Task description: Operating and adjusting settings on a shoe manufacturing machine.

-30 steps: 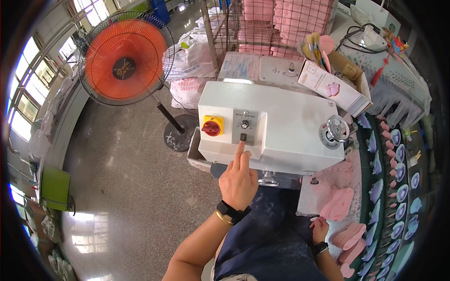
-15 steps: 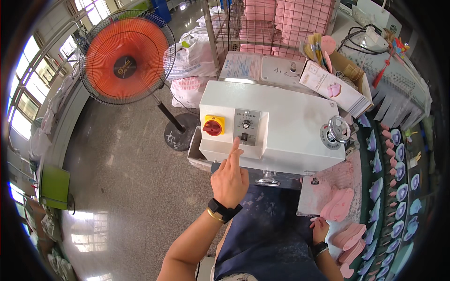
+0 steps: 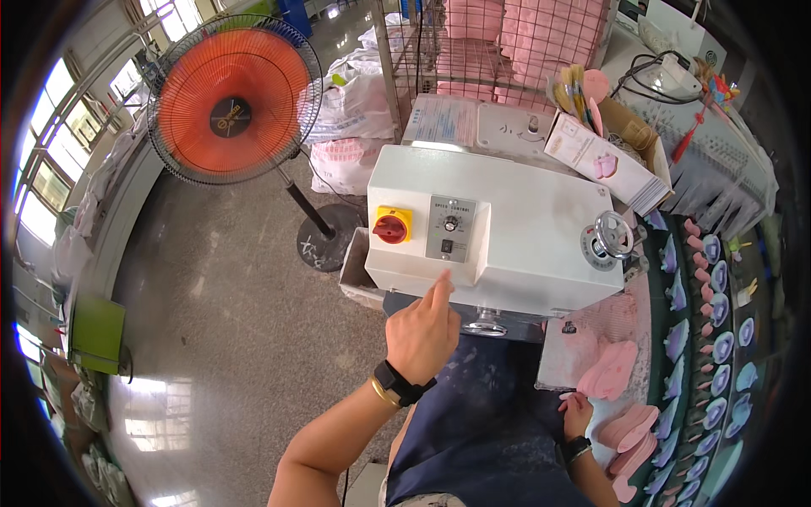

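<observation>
My left hand (image 3: 424, 329) hovers just before the front of a white machine (image 3: 541, 228). Its index finger stretches forward, the other fingers are partly bent, and nothing is in it. Beyond the fingertip is a grey control panel (image 3: 452, 230) with a dial and a small black switch. A red rotary switch on a yellow plate (image 3: 393, 226) sits left of the panel. My right hand (image 3: 577, 416) rests low at the right, fingers loosely bent and apart, with nothing visible in it. Close by lie pink sole-shaped pieces (image 3: 610, 370) and a stack of similar pieces (image 3: 629, 427).
An orange-bladed fan (image 3: 232, 106) stands at the left. White sacks (image 3: 351, 101) and a wire cage (image 3: 515, 51) with pink material are behind the machine. A carton (image 3: 604, 156) holding brushes sits on its back right. Racks of purple and pink pieces (image 3: 718, 346) line the right.
My left hand has drawn back from the panel's black switch toward me, its finger now off the panel. The machine appears slightly farther right in view. My right hand stays in place.
</observation>
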A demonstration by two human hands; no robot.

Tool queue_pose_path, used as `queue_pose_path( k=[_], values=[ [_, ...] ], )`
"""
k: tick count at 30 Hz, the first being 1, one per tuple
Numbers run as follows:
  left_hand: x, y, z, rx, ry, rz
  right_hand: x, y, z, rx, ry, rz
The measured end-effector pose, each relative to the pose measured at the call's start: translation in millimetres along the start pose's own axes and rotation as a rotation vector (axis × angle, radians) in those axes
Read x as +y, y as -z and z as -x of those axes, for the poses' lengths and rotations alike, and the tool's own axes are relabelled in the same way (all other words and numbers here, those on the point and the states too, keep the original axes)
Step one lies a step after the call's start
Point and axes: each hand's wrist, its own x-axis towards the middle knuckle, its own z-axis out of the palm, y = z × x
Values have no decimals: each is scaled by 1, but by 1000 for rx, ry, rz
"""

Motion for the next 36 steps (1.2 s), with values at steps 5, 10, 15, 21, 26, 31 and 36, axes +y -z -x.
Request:
queue_pose_path(
  k=[5, 10, 15, 21, 26, 31, 36],
  values=[
    [5, -6, -7, 219, -153, 112, -6, -1, 2, -10, -35, -32],
    [0, -8, -7, -102, 53, -14, -14, 0, -1, -35, -22, 12],
    [-11, 4, -6, -153, 33, -48, -10, 1, 1, -23, -39, -22],
    [-45, 22, -7, 195, 32, -113, -5, 3, 2, -28, -37, -8],
    [-11, -3, 7, 156, 68, 3, -2, 3, 1, -23, -21, 16],
    [35, -30, 8, 91, 14, 141, -10, 0, 3, -46, -8, 10],
    [5, -40, 14, 94, -85, 172, -5, 6, 2, -48, -20, 72]
  ],
)
